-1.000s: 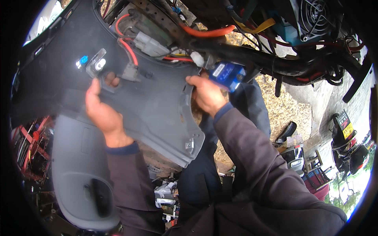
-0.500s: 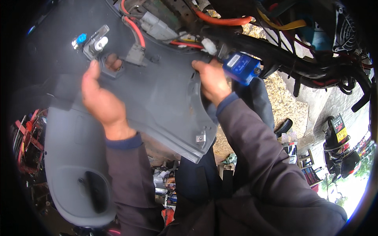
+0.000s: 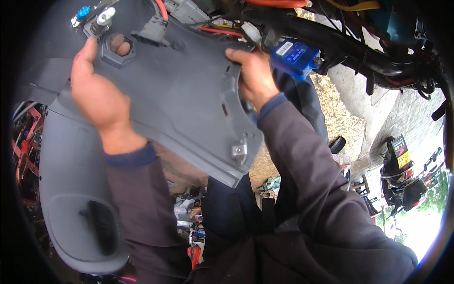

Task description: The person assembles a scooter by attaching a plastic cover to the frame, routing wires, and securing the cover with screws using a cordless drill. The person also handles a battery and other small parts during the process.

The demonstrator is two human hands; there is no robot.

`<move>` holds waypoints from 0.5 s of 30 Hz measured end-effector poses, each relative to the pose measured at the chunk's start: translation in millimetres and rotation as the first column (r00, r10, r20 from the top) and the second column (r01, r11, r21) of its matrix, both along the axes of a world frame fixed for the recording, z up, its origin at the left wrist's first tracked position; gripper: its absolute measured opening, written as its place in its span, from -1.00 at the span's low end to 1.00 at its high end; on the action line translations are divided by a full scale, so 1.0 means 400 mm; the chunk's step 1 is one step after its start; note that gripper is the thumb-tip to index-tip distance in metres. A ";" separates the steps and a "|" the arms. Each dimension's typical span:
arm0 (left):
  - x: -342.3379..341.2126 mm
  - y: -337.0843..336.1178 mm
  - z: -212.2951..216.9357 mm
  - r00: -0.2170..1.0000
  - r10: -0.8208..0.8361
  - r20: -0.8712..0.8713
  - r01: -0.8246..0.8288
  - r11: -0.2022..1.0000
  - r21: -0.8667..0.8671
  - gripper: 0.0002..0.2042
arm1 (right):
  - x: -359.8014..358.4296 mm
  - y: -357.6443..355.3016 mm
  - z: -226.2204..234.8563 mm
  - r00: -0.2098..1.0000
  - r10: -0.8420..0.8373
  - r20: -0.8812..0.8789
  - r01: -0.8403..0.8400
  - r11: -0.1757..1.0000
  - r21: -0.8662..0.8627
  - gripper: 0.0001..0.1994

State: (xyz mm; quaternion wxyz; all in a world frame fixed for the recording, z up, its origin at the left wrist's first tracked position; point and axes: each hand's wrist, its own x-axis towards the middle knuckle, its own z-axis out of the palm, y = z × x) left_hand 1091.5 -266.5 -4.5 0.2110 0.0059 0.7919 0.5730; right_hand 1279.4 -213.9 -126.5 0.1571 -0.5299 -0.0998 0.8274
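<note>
My left hand [image 3: 100,98] and right hand [image 3: 257,79] grip a grey panel [image 3: 177,102]. Beside my right fingers [image 3: 258,57], perhaps touching, is a blue box [image 3: 294,58].

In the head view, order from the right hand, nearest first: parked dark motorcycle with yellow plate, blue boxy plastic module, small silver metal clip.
1. Blue boxy plastic module, just right of the right hand.
2. Small silver metal clip, below, on the grey plastic panel.
3. Parked dark motorcycle, far right background.
</note>
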 end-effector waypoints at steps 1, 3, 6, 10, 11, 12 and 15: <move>-0.001 -0.004 -0.002 1.000 -0.001 0.012 0.001 1.000 0.013 -0.71 | 0.004 -0.001 -0.005 1.000 0.017 -0.015 -0.017 1.000 -0.008 -0.81; -0.005 -0.015 -0.009 0.996 -0.059 -0.063 0.059 0.998 -0.001 -0.74 | 0.011 -0.002 -0.019 0.997 0.039 -0.061 -0.041 0.999 -0.031 -0.81; -0.014 -0.040 -0.018 0.968 -0.188 -0.166 0.193 0.981 0.015 -0.71 | 0.026 -0.007 -0.045 0.985 0.134 -0.106 -0.122 0.986 0.116 -0.75; -0.047 -0.073 -0.014 0.797 -0.482 -0.364 0.293 0.835 -0.465 -0.57 | 0.058 -0.021 -0.068 0.972 0.151 -0.181 -0.119 0.977 0.177 -0.61; -0.058 -0.079 -0.013 0.681 -0.604 -0.415 0.305 0.749 -0.588 -0.56 | 0.066 -0.020 -0.077 0.957 0.152 -0.247 -0.118 0.982 0.144 -0.59; -0.071 -0.083 -0.004 0.546 -0.713 -0.439 0.288 0.652 -0.701 -0.56 | 0.070 -0.020 -0.086 0.953 0.070 -0.296 -0.053 0.996 0.066 -0.58; -0.081 -0.081 -0.008 0.565 -0.691 -0.451 0.231 0.657 -0.717 -0.57 | 0.089 -0.019 -0.113 0.928 0.019 -0.371 -0.006 0.999 0.037 -0.64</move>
